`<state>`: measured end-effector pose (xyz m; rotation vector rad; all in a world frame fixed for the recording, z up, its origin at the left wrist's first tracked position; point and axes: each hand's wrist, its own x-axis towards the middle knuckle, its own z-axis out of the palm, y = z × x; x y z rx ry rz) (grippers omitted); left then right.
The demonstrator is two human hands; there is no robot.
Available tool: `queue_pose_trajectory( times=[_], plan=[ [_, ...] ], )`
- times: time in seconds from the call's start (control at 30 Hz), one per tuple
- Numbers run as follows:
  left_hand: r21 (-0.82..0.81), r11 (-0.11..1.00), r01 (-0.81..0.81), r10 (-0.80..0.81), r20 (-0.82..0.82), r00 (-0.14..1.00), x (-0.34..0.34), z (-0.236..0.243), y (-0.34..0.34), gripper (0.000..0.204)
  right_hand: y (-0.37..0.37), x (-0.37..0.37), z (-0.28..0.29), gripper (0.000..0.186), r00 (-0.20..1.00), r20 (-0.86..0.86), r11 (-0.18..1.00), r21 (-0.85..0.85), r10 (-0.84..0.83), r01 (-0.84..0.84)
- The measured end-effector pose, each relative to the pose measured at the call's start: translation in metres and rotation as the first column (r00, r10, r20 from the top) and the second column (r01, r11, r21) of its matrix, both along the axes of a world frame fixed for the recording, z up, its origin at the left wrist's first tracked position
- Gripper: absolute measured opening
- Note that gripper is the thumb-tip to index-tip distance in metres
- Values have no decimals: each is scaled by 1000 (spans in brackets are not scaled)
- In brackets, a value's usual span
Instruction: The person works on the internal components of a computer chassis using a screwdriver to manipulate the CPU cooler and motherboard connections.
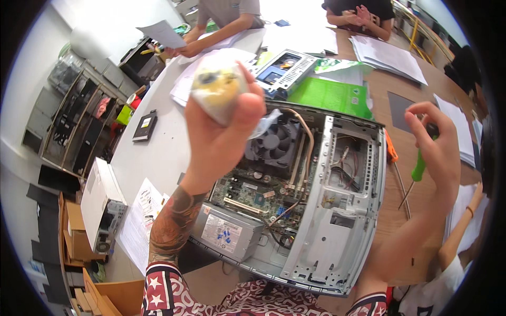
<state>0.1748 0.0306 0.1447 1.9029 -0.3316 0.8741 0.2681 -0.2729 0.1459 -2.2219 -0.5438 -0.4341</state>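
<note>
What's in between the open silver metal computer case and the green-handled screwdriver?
In the head view, an orange-handled screwdriver lies on the brown tabletop between the case and the green-handled screwdriver in the right hand.

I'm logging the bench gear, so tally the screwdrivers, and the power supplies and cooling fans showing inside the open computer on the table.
Screwdrivers: 2, a green-handled screwdriver and an orange-handled screwdriver
Power supplies: 1, the silver power supply
Cooling fans: 1, the dark cooling fan
Total: 4

Bright light bleaches the wall (110, 26) at upper left; straight edges bow toward black corners.
</note>
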Motion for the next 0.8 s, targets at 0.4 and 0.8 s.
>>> queue_pose_trajectory(
  times=[0.4, 0.8],
  plan=[
    [-101, 983, 153, -156, -21, 988, 5, -8, 3, 46, -27, 71, -71, 33, 940, -328, 961, -278, -96, 1],
    [-123, 971, 204, -210, -37, 977, -1, -5, 1, 41, 28, 7, -10, 36, 981, -75, 984, 27, 178, -176]
  ],
)
